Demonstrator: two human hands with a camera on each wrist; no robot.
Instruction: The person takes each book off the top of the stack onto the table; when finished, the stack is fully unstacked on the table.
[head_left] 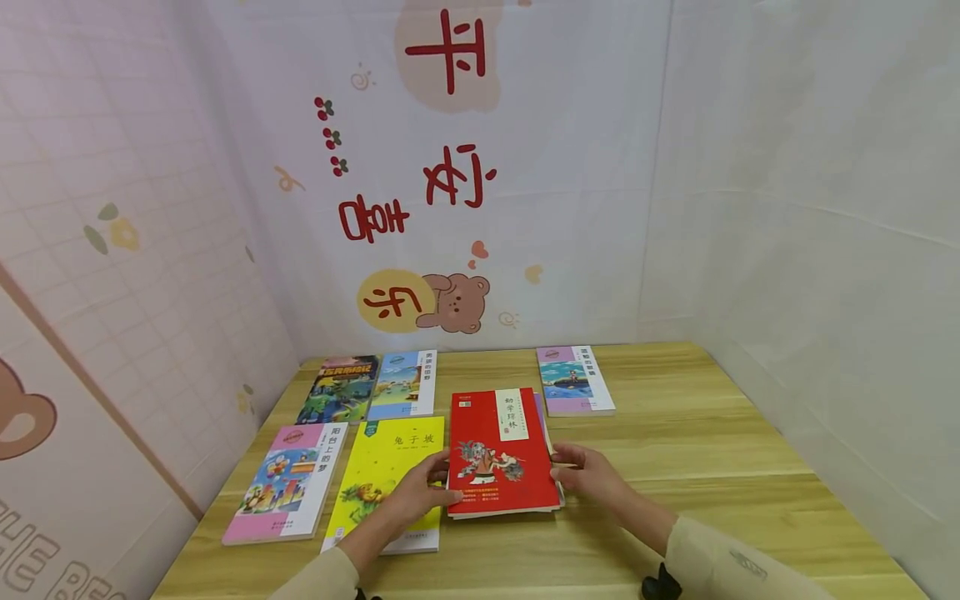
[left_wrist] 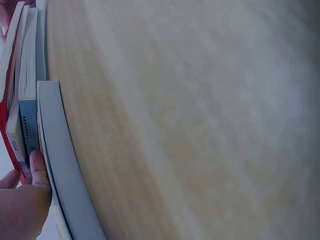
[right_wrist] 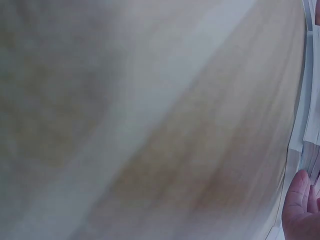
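A stack of books lies in front of me, topped by a red book (head_left: pixel 480 433) with an illustrated cover and a cream title strip. Paler books show under its right and lower edges. My left hand (head_left: pixel 427 485) holds the stack at its left edge, over the yellow book (head_left: pixel 397 446), with its thumb at the lower-left corner. From the right side, my right hand (head_left: pixel 588 473) holds the opposite edge with bent fingers. In the left wrist view, a blue-spined book (left_wrist: pixel 29 122) sits beneath the red one, and the thumb touches the book edges.
Left of the stack lie a pink-and-white book (head_left: pixel 288 483), a dark green illustrated book (head_left: pixel 341 387) and a light blue book (head_left: pixel 405 383). Another pink-and-white book (head_left: pixel 573 381) lies at the back right. Printed white curtains (head_left: pixel 570 208) enclose the wooden table (head_left: pixel 712 467).
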